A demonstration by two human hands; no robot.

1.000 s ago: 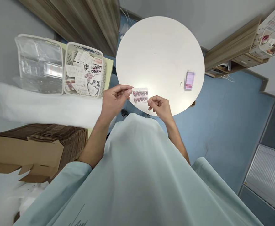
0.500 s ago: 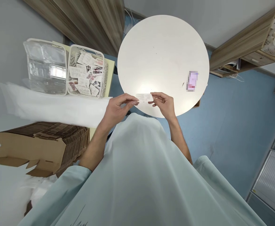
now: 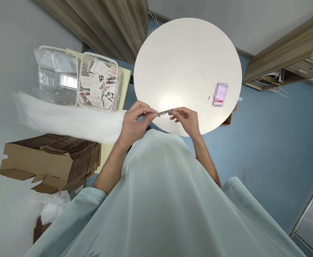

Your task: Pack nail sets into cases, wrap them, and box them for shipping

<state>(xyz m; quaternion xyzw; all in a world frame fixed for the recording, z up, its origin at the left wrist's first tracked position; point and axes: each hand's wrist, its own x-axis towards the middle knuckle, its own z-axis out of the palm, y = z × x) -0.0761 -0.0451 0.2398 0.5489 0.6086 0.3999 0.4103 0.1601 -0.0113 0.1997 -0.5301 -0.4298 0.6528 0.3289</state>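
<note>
A small card [image 3: 165, 112] is held level between my two hands over the near edge of the round white table [image 3: 188, 50]. It is turned almost edge-on, and small dark or shiny bits show along its lower side, too small to name. My left hand [image 3: 137, 119] pinches its left end between thumb and fingers. At the other end, my right hand [image 3: 187, 119] grips it with thumb and index finger, its other fingers curled beneath.
A blurred pink and purple item [image 3: 220, 94] lies at the table's right. To the left are a basket of printed cards [image 3: 96, 85], a basket of clear plastic packs [image 3: 58, 76], white wrapping sheets [image 3: 73, 123] and stacked flat cardboard boxes [image 3: 51, 160].
The card has been tilted from showing its printed white face to nearly edge-on. Both hands keep their hold near the same place. The view has shifted slightly.
</note>
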